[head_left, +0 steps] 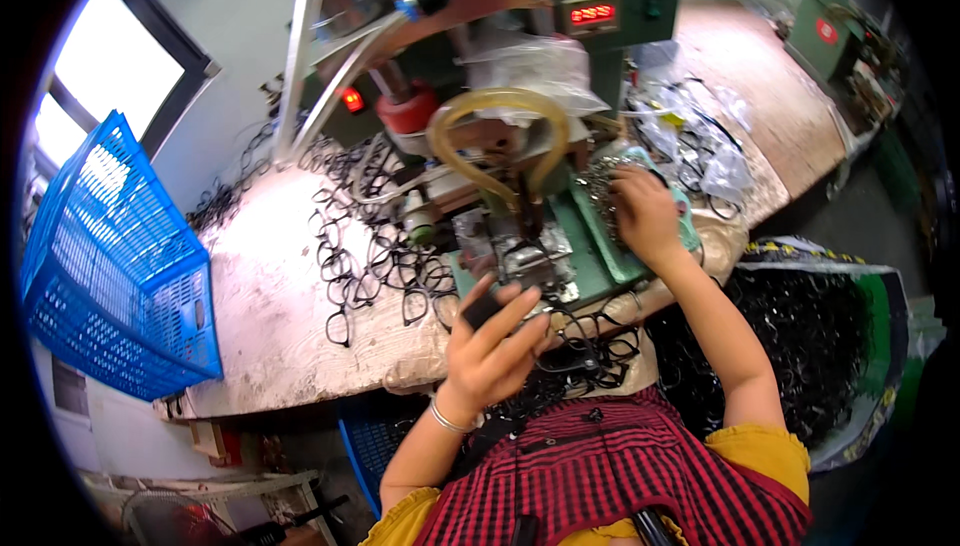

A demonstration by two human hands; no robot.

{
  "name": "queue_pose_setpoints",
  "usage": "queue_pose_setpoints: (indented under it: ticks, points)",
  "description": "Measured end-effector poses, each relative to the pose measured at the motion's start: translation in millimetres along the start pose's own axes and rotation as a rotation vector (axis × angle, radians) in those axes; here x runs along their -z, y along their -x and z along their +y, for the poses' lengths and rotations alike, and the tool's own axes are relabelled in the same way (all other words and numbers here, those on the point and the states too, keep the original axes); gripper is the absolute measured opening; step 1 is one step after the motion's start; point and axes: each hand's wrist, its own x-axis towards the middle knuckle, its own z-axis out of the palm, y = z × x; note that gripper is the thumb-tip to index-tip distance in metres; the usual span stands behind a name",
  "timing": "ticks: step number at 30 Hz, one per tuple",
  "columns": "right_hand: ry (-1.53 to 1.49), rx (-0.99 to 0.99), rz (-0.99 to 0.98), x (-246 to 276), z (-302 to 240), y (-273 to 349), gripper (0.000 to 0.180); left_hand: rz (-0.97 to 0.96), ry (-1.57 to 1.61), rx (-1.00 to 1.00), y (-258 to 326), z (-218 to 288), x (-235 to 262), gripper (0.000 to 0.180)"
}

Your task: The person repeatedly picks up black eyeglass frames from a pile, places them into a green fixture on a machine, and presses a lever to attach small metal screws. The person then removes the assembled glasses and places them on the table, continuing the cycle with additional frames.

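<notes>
Two hands raised; left hand [488,346] clamped on black frame [482,308], right hand [645,214] curled over parts [600,186]

Scene was lit mainly by daylight from a window [105,76] at upper left, which was overexposed to near white. The counter [270,316] was washed pale on its left part. Colours were rendered saturated, notably on the blue crate [110,266]. Strong fisheye curvature was noted; straight edges were bent toward the rim, and the corners were blacked out by vignetting. Slight softness was observed on the left hand [490,351]. Areas at lower right were left in deep shadow.
</notes>
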Motion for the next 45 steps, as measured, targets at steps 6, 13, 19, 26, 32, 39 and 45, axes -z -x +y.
queue_pose_setpoints:
  ticks: [6,13,19,26,32,39,45]
  points:
    - [-0.321,-0.599,0.121,19.1,-6.7,23.8,0.015,0.63,-0.448,0.414,21.1,-36.8,66.0,0.016]
    - [-0.37,-0.528,0.086,5.7,-21.7,4.6,0.016,-0.184,-0.8,0.627,25.7,-179.0,45.0,0.022]
    - [-0.27,-0.6,0.171,30.8,-13.0,38.9,0.015,0.133,-0.64,0.47,82.5,-225.8,26.9,0.017]
    - [-0.213,-0.706,0.182,66.9,-19.6,67.5,0.015,0.739,-0.002,0.743,67.9,-151.4,76.2,0.022]
    - [-0.531,-0.42,0.099,42.5,-88.5,-16.7,0.015,0.602,0.064,0.7,42.6,-140.0,51.4,0.024]
    - [-0.806,-0.489,0.128,12.2,-117.4,-31.3,0.035,0.638,0.425,0.903,70.2,-131.0,7.2,0.01]
    - [-0.931,-0.538,0.064,14.2,-120.4,-31.3,0.058,0.746,0.598,0.635,16.6,-78.2,29.5,0.017]
